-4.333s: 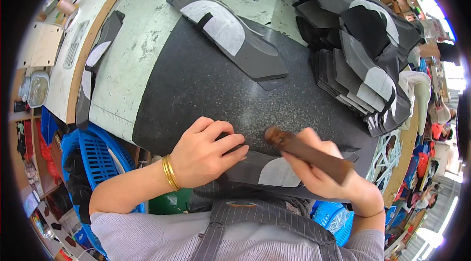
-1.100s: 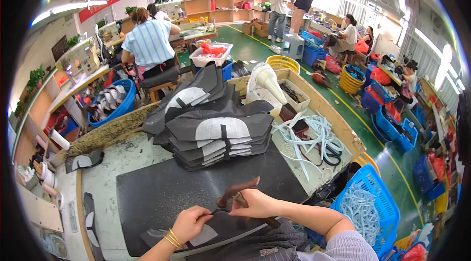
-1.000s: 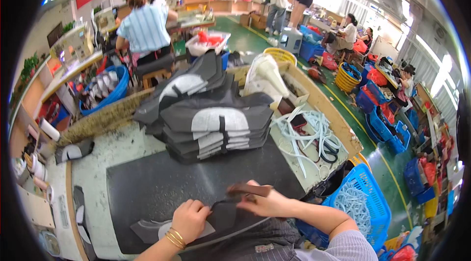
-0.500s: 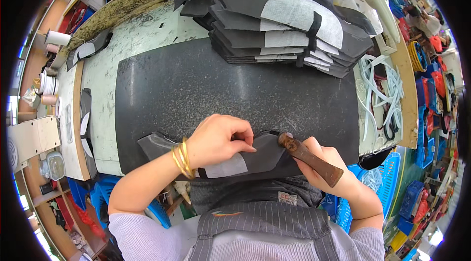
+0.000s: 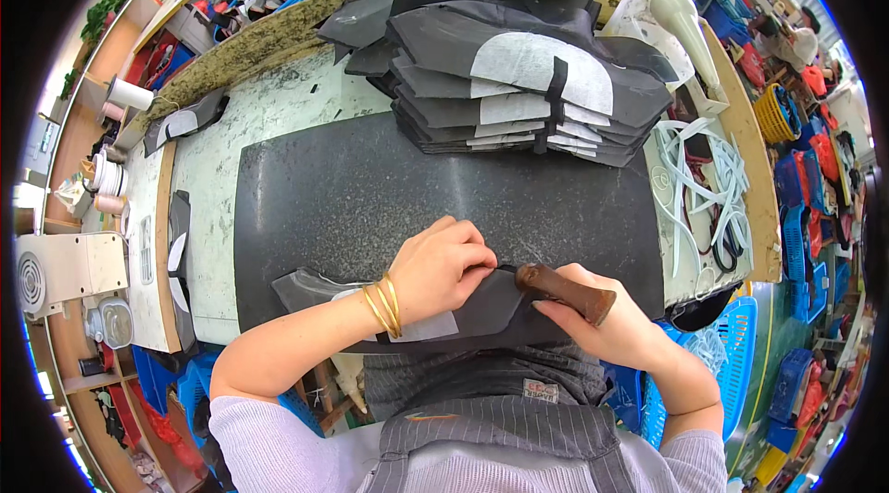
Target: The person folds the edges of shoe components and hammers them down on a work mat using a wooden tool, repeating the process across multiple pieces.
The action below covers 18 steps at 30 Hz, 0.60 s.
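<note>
A dark grey flat piece (image 5: 491, 304) with a white patch (image 5: 429, 325) lies along the near edge of the black mat (image 5: 343, 201). My left hand (image 5: 444, 266), with gold bangles (image 5: 381, 306) at the wrist, is over this piece. Its thumb and fingers are pressed together at the piece's far edge, partly hiding that edge. In my right hand (image 5: 607, 322) is a hammer (image 5: 565, 289) with a worn brown head. One end of the head is close to the piece's edge, just right of my left fingertips. My right fingers hide the handle.
Several similar dark pieces with white patches form a stack (image 5: 528, 76) at the back. Pale blue strips (image 5: 704, 187) lie at the right beside a white container (image 5: 662, 21). Thread spools (image 5: 130, 95) stand far left. A blue basket (image 5: 736, 354) is below the table at right.
The view has shifted, so the stack and mat appear lower. My left fingertips have moved right, nearer the hammer head. The hammer stays in my right hand, its head tilted flatter.
</note>
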Available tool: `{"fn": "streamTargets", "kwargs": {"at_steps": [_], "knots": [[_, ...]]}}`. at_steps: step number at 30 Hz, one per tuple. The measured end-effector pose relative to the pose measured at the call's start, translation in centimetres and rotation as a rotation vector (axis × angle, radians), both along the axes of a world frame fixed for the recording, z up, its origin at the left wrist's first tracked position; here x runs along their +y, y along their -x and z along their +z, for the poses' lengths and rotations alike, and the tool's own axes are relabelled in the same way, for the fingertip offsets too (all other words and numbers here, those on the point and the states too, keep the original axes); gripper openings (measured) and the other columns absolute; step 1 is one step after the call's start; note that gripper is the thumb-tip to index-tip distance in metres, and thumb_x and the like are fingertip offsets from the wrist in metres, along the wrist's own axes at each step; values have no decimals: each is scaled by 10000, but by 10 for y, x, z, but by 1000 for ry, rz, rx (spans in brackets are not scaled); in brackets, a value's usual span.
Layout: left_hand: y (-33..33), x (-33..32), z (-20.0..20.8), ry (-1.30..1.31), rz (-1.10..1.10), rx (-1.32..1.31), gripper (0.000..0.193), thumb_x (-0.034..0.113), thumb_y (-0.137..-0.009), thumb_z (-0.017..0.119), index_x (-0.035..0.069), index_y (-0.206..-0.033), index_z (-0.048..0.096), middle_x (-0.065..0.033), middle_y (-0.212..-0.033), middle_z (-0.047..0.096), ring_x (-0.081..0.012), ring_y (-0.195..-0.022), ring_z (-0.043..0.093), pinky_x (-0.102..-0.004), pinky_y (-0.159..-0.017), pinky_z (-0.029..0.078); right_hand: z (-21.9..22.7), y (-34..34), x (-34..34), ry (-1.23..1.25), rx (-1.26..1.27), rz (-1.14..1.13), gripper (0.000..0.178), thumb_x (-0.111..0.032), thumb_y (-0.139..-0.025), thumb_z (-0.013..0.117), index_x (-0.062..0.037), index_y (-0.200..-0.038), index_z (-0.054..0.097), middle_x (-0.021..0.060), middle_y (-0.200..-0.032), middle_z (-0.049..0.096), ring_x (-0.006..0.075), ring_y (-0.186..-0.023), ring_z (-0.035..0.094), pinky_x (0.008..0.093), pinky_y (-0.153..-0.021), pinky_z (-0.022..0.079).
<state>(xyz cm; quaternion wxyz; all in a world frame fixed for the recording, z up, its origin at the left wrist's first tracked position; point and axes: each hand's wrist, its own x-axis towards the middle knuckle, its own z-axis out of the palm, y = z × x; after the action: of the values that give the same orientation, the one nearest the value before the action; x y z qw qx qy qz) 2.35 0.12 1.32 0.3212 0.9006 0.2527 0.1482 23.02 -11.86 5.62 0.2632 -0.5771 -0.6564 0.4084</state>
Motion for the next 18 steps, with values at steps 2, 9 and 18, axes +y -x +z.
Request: {"fn": "streamTargets", "kwargs": {"at_steps": [2,9,18], "knots": [[3,6,-3,18,-32,16,84,151,-774,663,99,-840,670,-29,-852,625,-223,-848,574,-343,-722,486,15,6,5,-82,-82,67,224,-117,-845,606,-66,-1048,527,125,-850,497,321,-658,599,385,-530,486],[9,27,-2,57,-245,-26,131,125,-745,699,101,-873,681,-13,-890,628,-207,-800,572,-325,-692,486,12,11,10,43,-236,125,210,-105,-854,581,-72,-1056,532,138,-773,525,341,-628,605,408,-532,481],[17,10,5,-376,-303,-28,225,126,-680,683,124,-905,689,7,-886,607,-171,-776,557,-305,-651,472,25,15,42,-16,-159,213,212,-43,-847,589,-43,-1057,560,153,-858,513,360,-647,584,385,-545,481]]}}
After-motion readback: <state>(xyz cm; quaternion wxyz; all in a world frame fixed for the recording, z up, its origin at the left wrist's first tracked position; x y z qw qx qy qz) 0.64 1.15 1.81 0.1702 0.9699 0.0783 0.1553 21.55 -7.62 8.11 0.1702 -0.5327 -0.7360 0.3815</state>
